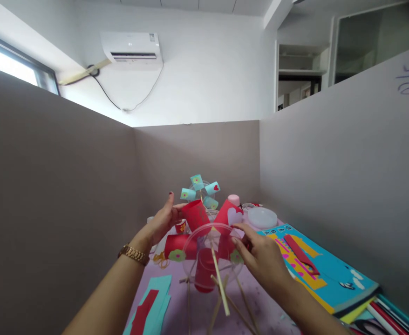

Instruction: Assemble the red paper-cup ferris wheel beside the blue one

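A model Ferris wheel, with red paper rolls (195, 215) around a clear plastic disc (213, 278), stands in front of me on crossed wooden sticks (243, 298). A thin wooden axle (220, 278) juts from the disc towards me. My left hand (164, 217) reaches to the upper left roll; its thumb points up, apart from the fingers, whose tips touch the roll and are partly hidden. My right hand (256, 249) is closed at the disc's right rim, thumb and index finger on it. Green flower and lilac heart (235, 217) cut-outs decorate the rolls.
Behind stands a similar wheel with light blue rolls (188, 194). Turquoise and red paper strips (160, 298) lie front left. On the right are a round clear lid (262, 217), a blue picture book (330, 272), scissors (368, 327) and coloured pens. Grey partitions (197, 153) enclose the table.
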Tool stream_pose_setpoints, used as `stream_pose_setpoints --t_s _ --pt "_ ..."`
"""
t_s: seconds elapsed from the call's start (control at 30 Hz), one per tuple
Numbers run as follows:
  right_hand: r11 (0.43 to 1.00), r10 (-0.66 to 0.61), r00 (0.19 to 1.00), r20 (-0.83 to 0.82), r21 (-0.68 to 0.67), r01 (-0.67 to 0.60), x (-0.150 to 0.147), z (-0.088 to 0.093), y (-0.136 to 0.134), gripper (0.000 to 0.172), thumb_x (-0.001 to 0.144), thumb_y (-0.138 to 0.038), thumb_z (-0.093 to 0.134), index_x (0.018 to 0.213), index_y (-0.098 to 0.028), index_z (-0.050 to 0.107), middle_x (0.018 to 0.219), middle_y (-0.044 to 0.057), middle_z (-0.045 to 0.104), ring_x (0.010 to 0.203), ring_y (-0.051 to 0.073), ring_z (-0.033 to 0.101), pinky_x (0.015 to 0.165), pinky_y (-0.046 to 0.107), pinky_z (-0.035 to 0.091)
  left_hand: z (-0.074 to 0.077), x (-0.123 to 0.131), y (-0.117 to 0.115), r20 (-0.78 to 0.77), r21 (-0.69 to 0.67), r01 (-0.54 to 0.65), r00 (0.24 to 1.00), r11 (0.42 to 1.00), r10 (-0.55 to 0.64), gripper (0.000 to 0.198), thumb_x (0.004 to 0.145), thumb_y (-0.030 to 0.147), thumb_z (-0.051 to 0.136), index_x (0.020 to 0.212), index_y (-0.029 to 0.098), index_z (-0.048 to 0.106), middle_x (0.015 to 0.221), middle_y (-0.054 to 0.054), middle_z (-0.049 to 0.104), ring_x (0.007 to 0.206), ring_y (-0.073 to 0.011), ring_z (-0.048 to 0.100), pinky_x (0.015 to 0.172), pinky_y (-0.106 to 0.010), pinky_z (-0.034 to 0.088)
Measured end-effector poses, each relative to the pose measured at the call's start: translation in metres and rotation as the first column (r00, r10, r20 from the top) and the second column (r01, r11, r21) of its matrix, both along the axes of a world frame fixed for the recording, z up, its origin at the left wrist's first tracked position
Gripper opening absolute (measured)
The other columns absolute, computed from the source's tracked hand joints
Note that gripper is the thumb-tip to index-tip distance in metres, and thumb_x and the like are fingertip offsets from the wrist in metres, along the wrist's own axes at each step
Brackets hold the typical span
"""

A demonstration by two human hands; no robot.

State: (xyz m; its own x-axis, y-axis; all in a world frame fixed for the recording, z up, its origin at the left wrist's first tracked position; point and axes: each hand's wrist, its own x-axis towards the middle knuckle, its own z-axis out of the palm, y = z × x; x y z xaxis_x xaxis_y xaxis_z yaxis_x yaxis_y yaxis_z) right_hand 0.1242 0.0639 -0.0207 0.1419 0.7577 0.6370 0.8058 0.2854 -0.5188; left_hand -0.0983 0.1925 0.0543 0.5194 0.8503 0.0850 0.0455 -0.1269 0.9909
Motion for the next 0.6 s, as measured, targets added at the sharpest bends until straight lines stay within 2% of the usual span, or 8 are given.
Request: stream_pose_setpoints --t_s 0.17,0.33,0.47,0.6 --pt "1.0 -0.004 1.0 0.013 -0.028 0.005 -0.001 0.001 0.0 0.034 0.088 -0.035 0.04 0.113 -0.023 0.058 0.064 0.001 0.066 0.053 0.02 0.058 0.052 0.028 0.037 0.0 -0.001 -0.006 -0.01 0.009 0.066 0.998 0.998 -0.066 0.076 0.08 0.07 0.024 0.115 0.013 0.061 0.102 -0.013 0.072 0.104 -0.027 0.06 0.099 -0.039 0.032" --pt "1.0 -0.009 1.0 0.026 -0.022 0.009 -0.001 0.0 -0.002 0.033 0.088 -0.036 0.04 0.112 -0.023 0.059 0.063 0.001 0.066 0.053 0.02 0.057 0.053 0.028 0.036 -0.006 0.001 -0.01 -0.011 0.047 0.053 0.999 0.998 -0.052 0.072 0.082 0.068 0.025 0.115 0.016 0.061 0.105 -0.012 0.071 0.103 -0.0269 0.061 0.097 -0.041 0.035" --pt "1.0 -0.003 1.0 0.029 -0.013 0.003 0.0 0.0 -0.002 0.032 0.088 -0.035 0.04 0.11 -0.022 0.06 0.062 0.001 0.066 0.054 0.019 0.058 0.053 0.027 0.037 -0.007 -0.002 -0.016 -0.031 0.117 -0.001 1.0 0.993 0.004 0.061 0.084 0.063 0.031 0.112 0.019 0.062 0.11 -0.009 0.069 0.11 -0.0263 0.056 0.1 -0.04 0.033" --pt "1.0 -0.001 1.0 0.027 -0.002 0.001 0.001 0.0 -0.003 0.032 0.088 -0.035 0.041 0.111 -0.021 0.059 0.063 0.001 0.066 0.054 0.018 0.059 0.053 0.026 0.037 -0.009 -0.008 -0.028 -0.031 0.205 -0.109 0.993 0.973 0.118 0.054 0.085 0.058 0.034 0.111 0.02 0.063 0.118 -0.008 0.065 0.116 -0.0246 0.052 0.105 -0.037 0.028"
